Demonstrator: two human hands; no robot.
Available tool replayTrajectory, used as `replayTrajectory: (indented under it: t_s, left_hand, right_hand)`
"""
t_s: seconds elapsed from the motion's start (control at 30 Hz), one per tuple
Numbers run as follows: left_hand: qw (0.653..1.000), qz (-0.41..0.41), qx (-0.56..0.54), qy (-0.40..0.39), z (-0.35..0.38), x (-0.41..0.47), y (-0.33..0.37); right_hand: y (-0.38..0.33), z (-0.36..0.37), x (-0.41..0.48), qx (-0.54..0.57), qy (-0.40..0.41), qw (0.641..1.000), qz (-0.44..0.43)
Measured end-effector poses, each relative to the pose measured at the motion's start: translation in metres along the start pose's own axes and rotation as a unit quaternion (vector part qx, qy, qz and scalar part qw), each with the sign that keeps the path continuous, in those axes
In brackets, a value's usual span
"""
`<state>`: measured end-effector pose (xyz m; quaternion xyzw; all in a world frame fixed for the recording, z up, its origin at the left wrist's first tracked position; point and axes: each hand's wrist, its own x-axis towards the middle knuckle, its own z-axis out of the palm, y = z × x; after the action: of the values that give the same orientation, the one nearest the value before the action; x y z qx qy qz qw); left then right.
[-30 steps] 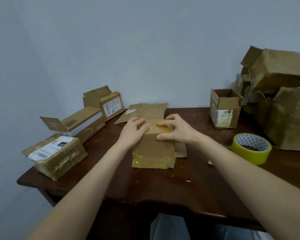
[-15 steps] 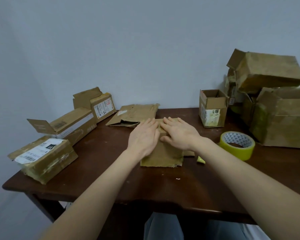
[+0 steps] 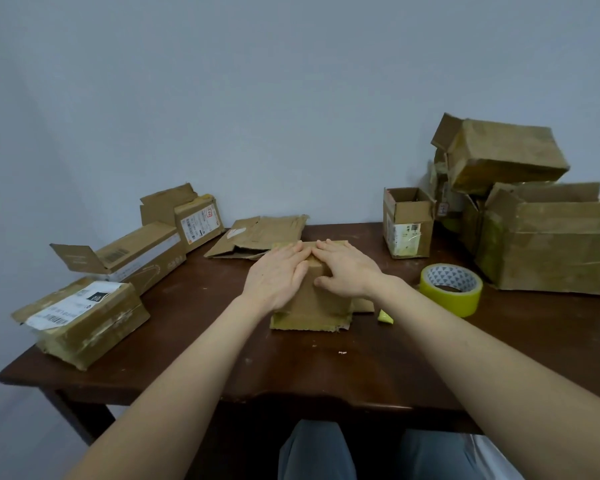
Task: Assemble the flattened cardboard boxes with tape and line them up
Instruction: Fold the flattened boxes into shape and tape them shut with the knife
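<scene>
Soft, rather dim light is spreading evenly, leaving only faint shadows on the dark surface (image 3: 326, 375), its front edge glinting slightly, while the wide lens is bowing the outer edges.

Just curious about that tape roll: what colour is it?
The tape roll is yellow, its core patterned with grey triangles; head view.

Single wide view taken from head, faced forward and down. Table (image 3: 291, 372) seen near, cardboard box (image 3: 314, 306) centred; wall (image 3: 291, 98) at 12 o'clock, knees (image 3: 312, 452) at 6 o'clock.
</scene>
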<state>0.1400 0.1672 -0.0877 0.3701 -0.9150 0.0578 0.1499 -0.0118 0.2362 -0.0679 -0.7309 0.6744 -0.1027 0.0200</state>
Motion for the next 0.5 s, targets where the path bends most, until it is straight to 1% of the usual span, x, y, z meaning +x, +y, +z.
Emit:
replayTrajectory:
  t_s: [0.1,0.13,0.2,0.3,0.33,0.4,0.47,0.5]
  left_hand:
    - [1.0,-0.004,-0.013,0.017,0.001,-0.001,0.001]
    - [1.0,-0.01,-0.016,0.023,0.001,-0.001,0.001]
    - [0.999,-0.028,-0.017,0.037,0.002,0.001,0.005]
    - [0.994,-0.075,-0.021,0.073,0.001,0.005,0.02]
    - [0.991,-0.093,-0.028,0.087,0.0,0.006,0.025]
    - [0.987,-0.115,-0.035,0.108,-0.001,0.007,0.031]
    - [0.986,-0.117,-0.036,0.112,0.001,0.008,0.031]
    - [0.986,-0.116,-0.039,0.113,0.001,0.007,0.03]
  right_hand:
    - [0.007,-0.005,-0.019,0.149,0.057,0.986,0.048]
    - [0.013,-0.007,-0.027,0.171,0.085,0.979,0.074]
    - [0.029,-0.01,-0.043,0.148,0.127,0.971,0.138]
    - [0.057,-0.016,-0.069,0.061,0.153,0.948,0.271]
    - [0.065,-0.018,-0.078,0.042,0.148,0.938,0.31]
    - [0.078,-0.019,-0.091,0.015,0.097,0.929,0.358]
    - [0.084,-0.016,-0.1,0.003,0.03,0.925,0.379]
    - [0.085,-0.013,-0.103,-0.001,0.016,0.924,0.383]
